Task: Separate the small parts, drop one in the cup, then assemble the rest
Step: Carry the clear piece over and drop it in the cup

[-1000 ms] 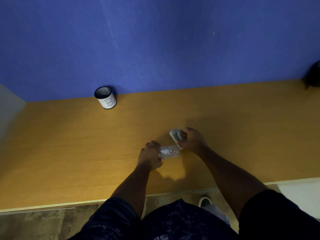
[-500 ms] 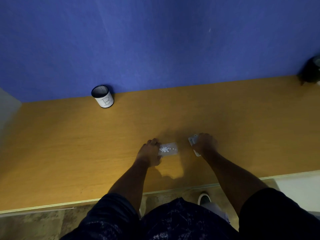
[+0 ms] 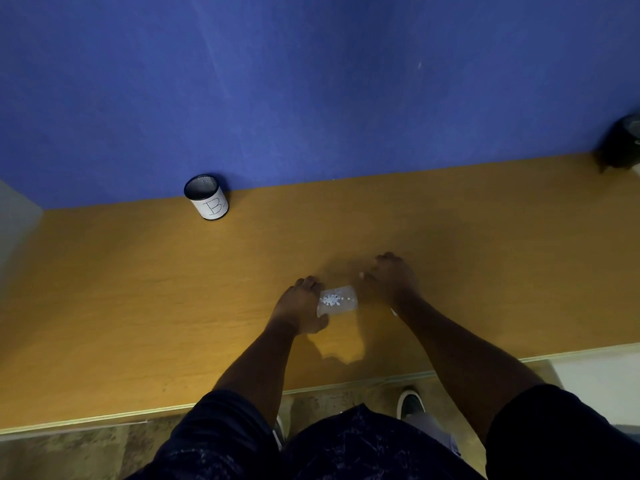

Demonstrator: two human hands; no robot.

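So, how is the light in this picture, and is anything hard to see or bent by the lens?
Head view: dim overall; a bright patch lies on the wooden table just below the clear box, with arm shadows beside it. The small white parts show as a glaring blur, uncountable. The wide lens curves the table's edges. The letter B on the cup stays readable.

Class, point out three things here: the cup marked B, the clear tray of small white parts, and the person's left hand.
cup [image 3: 210, 205], head view, white label.
clear tray [image 3: 341, 308], head view, bare floor.
left hand [image 3: 300, 304], head view, back of hand.
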